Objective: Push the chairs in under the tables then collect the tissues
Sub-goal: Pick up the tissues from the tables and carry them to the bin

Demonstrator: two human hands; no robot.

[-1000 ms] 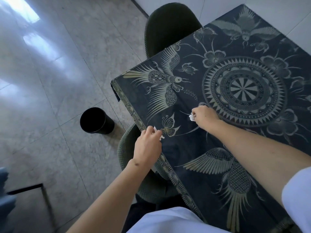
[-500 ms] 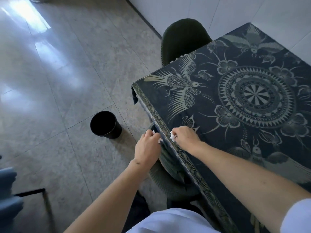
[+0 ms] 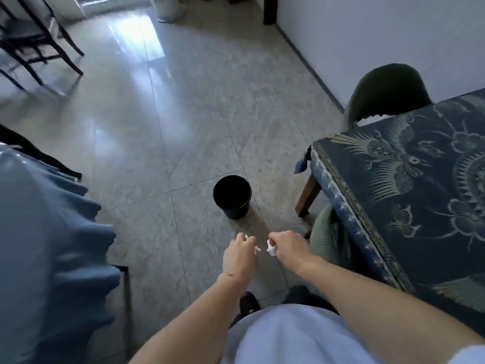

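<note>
A: Head view first. What are the hands doing?

B: Both are out over the floor (image 3: 162,132), side by side at about six o'clock from the black bin (image 3: 232,197). The left hand (image 3: 239,256) has its fingers curled round a scrap of white tissue (image 3: 256,248) that pokes out at its fingertips. The right hand (image 3: 288,247) pinches a second tissue wad (image 3: 270,249) at its knuckle side. The two scraps sit just beside each other but apart.

A: And the bin?

B: Upright on the tiles, mouth open and dark inside (its contents cannot be made out). It stands near the table leg (image 3: 307,197), which is at its three o'clock.

A: The table?

B: The patterned table (image 3: 409,185) fills the frame from two to four o'clock, with birds and flowers on a dark cloth. A green chair (image 3: 326,232) is tucked under its near edge, just right of the right hand. A dark chair back (image 3: 388,93) rises at the far corner, against the wall.

A: Anything else?

B: Blue cloth (image 3: 49,245) at nine o'clock, and dark wooden chairs (image 3: 31,43) at eleven, blurred.
</note>
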